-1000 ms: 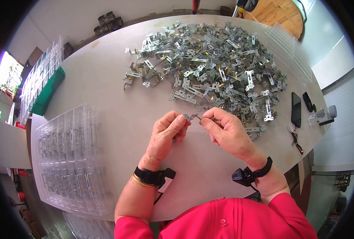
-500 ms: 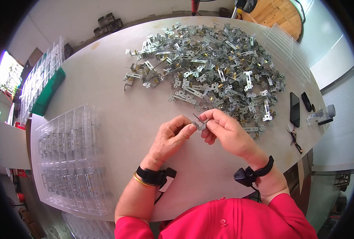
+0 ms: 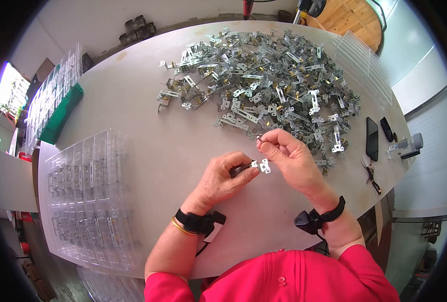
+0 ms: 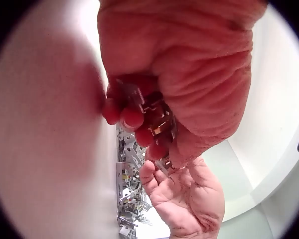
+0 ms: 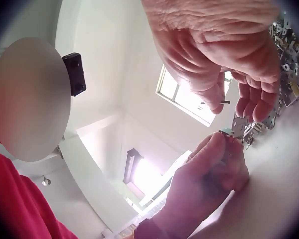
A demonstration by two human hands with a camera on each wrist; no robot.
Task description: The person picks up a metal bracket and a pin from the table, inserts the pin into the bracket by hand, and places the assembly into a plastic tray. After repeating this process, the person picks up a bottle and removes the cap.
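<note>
My left hand [image 3: 216,178] grips a silvery metal bracket [image 3: 265,166], its holed end sticking out past the thumb. In the left wrist view the bracket's body [image 4: 162,124], with a brassy bit, lies inside the curled fingers. My right hand [image 3: 296,161] is just above and to the right, thumb and forefinger pinching a small metal screw [image 3: 259,137]. The right wrist view shows this screw [image 5: 224,102] at the thumb tip, close over the bracket's flat end [image 5: 239,124]. The hands are apart.
A large heap of similar brackets [image 3: 268,80] covers the table's far side. Clear plastic trays [image 3: 90,196] with brackets stand at left, a green-edged rack [image 3: 62,116] behind. A phone [image 3: 372,138], pliers [image 3: 370,176] and a clear dispenser [image 3: 405,146] lie at right.
Both hands were together on the bracket; the right hand has lifted off upward with the screw. The left hand has moved slightly right and down, turning the bracket's holed end outward.
</note>
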